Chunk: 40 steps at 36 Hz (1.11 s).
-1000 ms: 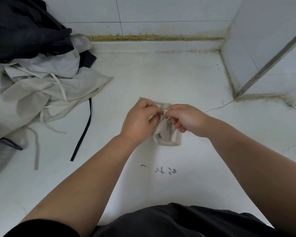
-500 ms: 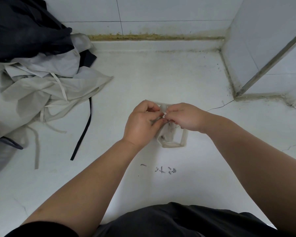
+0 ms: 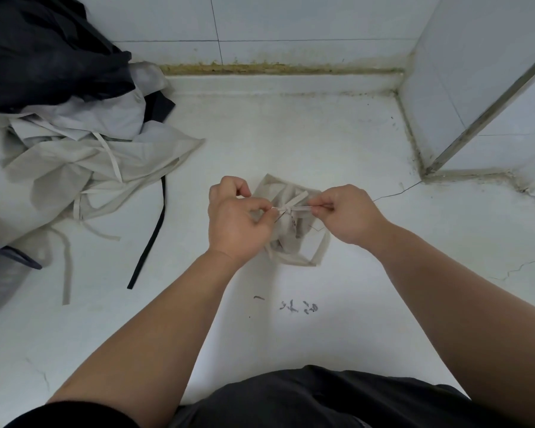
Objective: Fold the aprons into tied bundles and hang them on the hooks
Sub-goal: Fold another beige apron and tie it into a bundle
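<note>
A person's left hand (image 3: 235, 220) & right hand (image 3: 346, 214) each pinch one end of a thin beige tie (image 3: 298, 208) btwn thumb & forefinger, the other fingers curled in. The strip is stretched straight btwn them across a knot. Below the knot is a small folded beige apron bundle (image 3: 291, 242), mid-frame on the white surface (image 3: 322, 134), partly hidden by the left hand; a loose loop of strap trails at its near edge. Well apart, at left, is a heap of unfolded beige aprons (image 3: 74, 168) w/ dark fabric (image 3: 44, 50) on top & a black strap (image 3: 150, 242) running toward the camera. Scribbled marks (image 3: 298, 306) show near the bundle, and a thin crack (image 3: 396, 193) runs to the tiled corner at right.
</note>
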{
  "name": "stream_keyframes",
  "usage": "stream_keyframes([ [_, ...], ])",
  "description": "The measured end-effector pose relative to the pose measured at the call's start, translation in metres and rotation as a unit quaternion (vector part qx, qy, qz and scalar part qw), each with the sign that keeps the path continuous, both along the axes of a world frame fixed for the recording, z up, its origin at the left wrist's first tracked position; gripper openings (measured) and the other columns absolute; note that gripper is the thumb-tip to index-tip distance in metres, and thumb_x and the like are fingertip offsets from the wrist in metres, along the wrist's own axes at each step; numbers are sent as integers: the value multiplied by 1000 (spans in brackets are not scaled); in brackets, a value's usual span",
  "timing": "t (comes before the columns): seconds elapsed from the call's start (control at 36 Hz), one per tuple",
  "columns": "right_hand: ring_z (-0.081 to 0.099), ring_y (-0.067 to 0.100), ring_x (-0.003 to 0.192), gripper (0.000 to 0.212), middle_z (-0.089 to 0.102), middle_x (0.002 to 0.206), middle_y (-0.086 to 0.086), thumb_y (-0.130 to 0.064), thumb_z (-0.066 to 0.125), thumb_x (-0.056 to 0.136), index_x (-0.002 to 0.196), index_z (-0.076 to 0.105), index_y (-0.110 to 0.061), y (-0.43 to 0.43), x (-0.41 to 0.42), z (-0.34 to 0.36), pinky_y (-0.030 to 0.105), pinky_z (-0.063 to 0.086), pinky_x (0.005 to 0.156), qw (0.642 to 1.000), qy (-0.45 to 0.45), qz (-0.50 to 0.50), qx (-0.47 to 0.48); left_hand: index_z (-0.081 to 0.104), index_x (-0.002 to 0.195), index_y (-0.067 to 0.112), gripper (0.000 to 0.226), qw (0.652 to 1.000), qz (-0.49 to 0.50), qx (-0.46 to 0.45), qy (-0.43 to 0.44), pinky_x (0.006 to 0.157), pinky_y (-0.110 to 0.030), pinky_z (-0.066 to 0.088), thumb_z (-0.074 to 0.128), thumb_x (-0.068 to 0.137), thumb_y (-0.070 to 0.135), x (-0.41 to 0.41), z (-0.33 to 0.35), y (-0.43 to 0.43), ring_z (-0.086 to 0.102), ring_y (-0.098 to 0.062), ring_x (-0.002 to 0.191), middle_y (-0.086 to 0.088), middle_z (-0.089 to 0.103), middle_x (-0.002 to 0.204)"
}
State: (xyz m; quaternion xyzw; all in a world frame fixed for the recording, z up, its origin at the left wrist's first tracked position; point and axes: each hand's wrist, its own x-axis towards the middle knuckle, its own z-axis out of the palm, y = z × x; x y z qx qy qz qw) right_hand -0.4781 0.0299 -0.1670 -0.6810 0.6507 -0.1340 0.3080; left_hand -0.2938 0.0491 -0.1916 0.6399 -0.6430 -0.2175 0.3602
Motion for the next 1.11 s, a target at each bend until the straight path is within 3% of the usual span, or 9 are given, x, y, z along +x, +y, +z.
stream_keyframes([
  [0.17,59,18,104,23,66,112,3,-15,54,95,113,68,-11,-5,0,1,14,36,73,1000,-23,-14,12,72,78,19,5,997,-19,73,8,83,-9,30,72,83,22,4,10,1,34,-10,99,15,31,89],
  [0.28,60,25,95,23,65,103,8,-20,49,97,105,66,-7,-7,-3,9,27,45,78,998,-22,31,43,52,91,25,13,966,-132,167,-145,74,-28,42,50,95,36,13,24,-7,47,-15,85,8,40,101],
  [0.39,52,17,86,31,61,92,5,-30,50,96,93,67,-5,-7,8,11,25,34,66,997,-6,72,28,40,82,22,26,918,-193,182,-293,57,-30,29,30,101,36,4,35,-11,44,-20,76,5,43,81],
  [0.53,44,20,72,40,42,64,-5,-32,39,101,62,40,-20,-7,13,2,28,26,59,991,63,112,22,40,63,23,35,938,-213,222,-157,66,-34,39,39,98,29,-2,33,-12,46,-19,74,5,47,67],
  [0.64,53,26,88,39,56,86,1,-40,24,103,98,55,-16,-4,10,-1,32,36,70,986,133,103,6,36,57,17,40,954,-163,250,36,57,-29,28,47,95,20,3,28,-8,34,-11,57,5,38,58],
  [0.72,49,27,77,36,48,71,-2,-43,21,102,90,44,-18,-4,9,-3,30,31,63,978,182,98,-32,40,53,19,41,947,-137,268,110,56,-26,28,48,93,18,3,22,-5,34,-11,56,8,40,56],
  [0.94,45,26,73,41,40,64,-3,-45,22,102,75,35,-18,-9,10,-9,30,30,61,980,188,65,-30,36,55,16,40,952,-145,255,92,54,-26,27,47,93,16,-2,26,-3,31,-11,53,6,38,55],
  [1.03,44,24,76,46,41,66,-1,-43,30,101,65,37,-16,-17,8,-11,32,32,63,994,93,51,37,38,57,16,38,955,-151,251,53,55,-28,27,45,94,17,-7,27,-3,32,-13,55,2,39,59],
  [1.11,51,24,78,51,53,78,9,-42,43,98,81,56,4,-20,4,-6,40,48,74,992,-41,-8,120,38,57,14,40,958,-182,220,-13,55,-27,29,48,95,22,-8,29,-8,35,-14,56,0,41,59],
])
